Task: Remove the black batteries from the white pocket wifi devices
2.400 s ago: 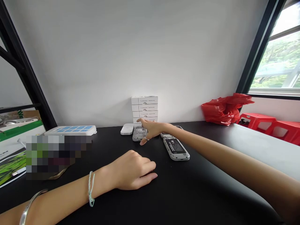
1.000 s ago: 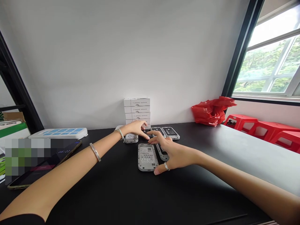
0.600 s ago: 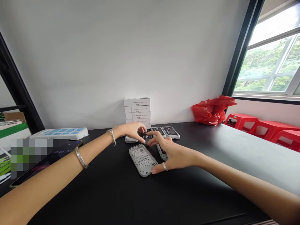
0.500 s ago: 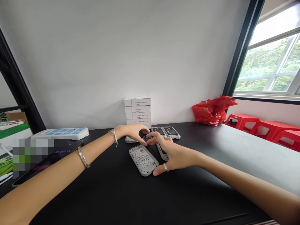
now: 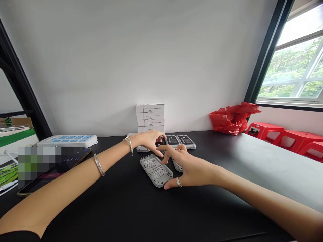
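A pale grey device shell (image 5: 156, 170) lies slanted on the black table, its recess with a printed label facing up. My left hand (image 5: 149, 139) reaches behind it, thumb and fingers closed about a black battery (image 5: 160, 146) that is partly covered. My right hand (image 5: 185, 163) is spread over the shell's right side. Its thumb rests at the near corner, and its index finger reaches toward my left thumb. Beneath the right hand, another device (image 5: 177, 165) is mostly hidden. Farther back lie devices with black batteries in them, among them one at the right (image 5: 186, 140).
A stack of white boxes (image 5: 150, 117) stands against the wall. To the left are a white power strip (image 5: 68, 140) and a phone (image 5: 75, 158) showing a timer. A red plastic bag (image 5: 230, 117) sits at the back right, with red stools (image 5: 264, 131) beyond the table.
The view has shifted slightly. My left hand and the black battery have moved a little right, and my right fingers have curled nearer the shell's far right edge.
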Tool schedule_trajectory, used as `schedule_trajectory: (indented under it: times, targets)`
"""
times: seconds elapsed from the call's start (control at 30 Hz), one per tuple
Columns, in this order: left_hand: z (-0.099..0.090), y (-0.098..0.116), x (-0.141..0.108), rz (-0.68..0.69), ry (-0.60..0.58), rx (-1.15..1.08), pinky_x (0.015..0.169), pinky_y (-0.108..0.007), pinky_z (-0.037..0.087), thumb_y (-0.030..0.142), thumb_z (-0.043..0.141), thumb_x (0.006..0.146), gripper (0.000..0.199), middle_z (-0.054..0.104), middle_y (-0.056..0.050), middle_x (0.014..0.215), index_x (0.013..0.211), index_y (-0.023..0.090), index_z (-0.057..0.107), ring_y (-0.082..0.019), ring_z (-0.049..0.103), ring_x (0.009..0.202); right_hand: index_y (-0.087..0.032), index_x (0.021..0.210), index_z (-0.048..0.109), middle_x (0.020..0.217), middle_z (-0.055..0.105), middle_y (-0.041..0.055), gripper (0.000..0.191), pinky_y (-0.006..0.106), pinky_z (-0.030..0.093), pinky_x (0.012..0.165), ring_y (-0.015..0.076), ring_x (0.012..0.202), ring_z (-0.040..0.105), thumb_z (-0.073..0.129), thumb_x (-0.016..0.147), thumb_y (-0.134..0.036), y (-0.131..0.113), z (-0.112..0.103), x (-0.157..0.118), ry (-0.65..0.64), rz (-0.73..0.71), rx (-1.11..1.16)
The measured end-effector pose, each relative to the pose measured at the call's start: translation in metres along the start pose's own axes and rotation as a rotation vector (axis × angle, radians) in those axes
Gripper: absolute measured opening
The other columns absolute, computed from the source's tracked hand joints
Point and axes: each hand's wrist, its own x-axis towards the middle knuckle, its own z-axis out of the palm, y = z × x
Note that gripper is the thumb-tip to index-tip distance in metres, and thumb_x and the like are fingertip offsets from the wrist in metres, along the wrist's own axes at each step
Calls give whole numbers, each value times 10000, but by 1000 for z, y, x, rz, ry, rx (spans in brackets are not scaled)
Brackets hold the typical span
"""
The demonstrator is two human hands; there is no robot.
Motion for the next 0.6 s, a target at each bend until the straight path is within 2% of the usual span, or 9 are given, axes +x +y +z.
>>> schedule_trajectory:
  times: [0.13, 0.2, 0.33, 0.6]
  targets:
    - [-6, 0, -4, -1, 169, -3, 757, -334, 485, 477, 769, 551, 841, 573, -89, 1107, 1257, 237, 378, -289, 545, 1073, -289, 1355, 291, 1058, 610, 43, 824, 443, 350, 885, 307, 1000, 451, 662, 692, -609, -1, 2, 0, 16, 20, -10]
    - [-12, -2, -10, -26, 201, -13, 749, -336, 485, 489, 765, 560, 837, 587, -88, 1073, 1249, 240, 362, -285, 563, 1042, -290, 1356, 285, 1050, 605, 38, 835, 446, 344, 899, 305, 1009, 444, 658, 688, -624, 0, 4, 0, 36, 19, 1]
    - [-14, 3, -30, -82, 153, -31, 715, -327, 485, 533, 763, 558, 872, 604, -72, 1025, 1258, 256, 322, -265, 599, 961, -297, 1333, 312, 1006, 599, 22, 824, 458, 330, 915, 293, 980, 460, 672, 671, -629, 1, 6, 0, 66, 21, 13]
    - [4, 27, -62, -98, 107, -71, 682, -300, 460, 642, 742, 527, 917, 597, -41, 1012, 1267, 291, 329, -272, 596, 970, -295, 1332, 307, 943, 588, 15, 862, 436, 355, 880, 285, 958, 455, 692, 642, -640, -3, 9, 0, 107, 35, 30]
